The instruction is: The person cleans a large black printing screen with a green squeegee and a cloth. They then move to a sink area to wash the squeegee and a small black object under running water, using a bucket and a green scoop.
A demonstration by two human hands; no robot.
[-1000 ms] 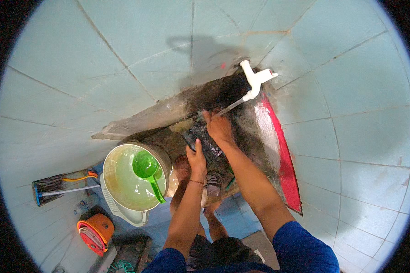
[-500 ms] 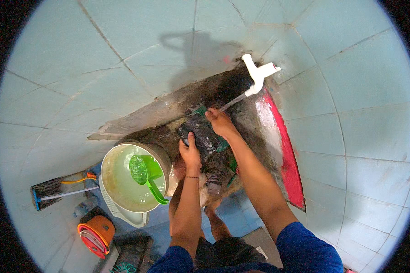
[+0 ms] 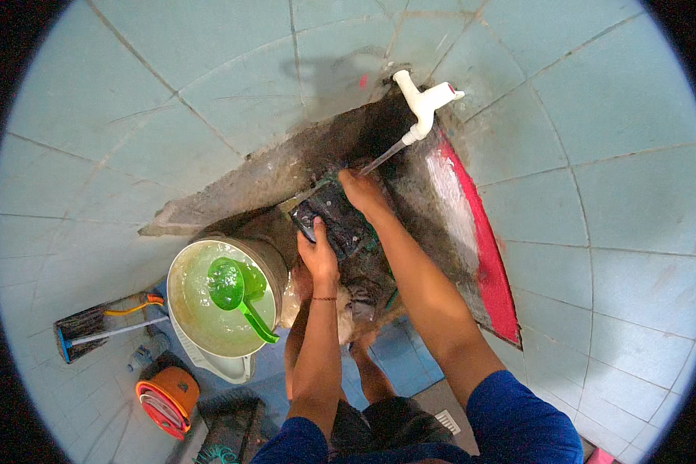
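Now my right grip [image 3: 361,192], its hold unclear, hides more of the green scrap [image 3: 332,179] beside the black slab [image 3: 338,219] my left grip [image 3: 319,254] clasps, so work apparently centres there.

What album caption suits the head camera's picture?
Left hand grips a dark object, right hand at its edge, near a running white tap.

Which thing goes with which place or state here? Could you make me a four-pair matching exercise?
Things:
1. Green dipper
2. White tap
3. Orange bucket
4. Dark wet item

Places and states:
A. Gripped by the person's left hand
B. Letting out a stream of water
C. In the round pale tub
D. At the picture's lower left, with red things in it

Right pairs: 1-C, 2-B, 3-D, 4-A
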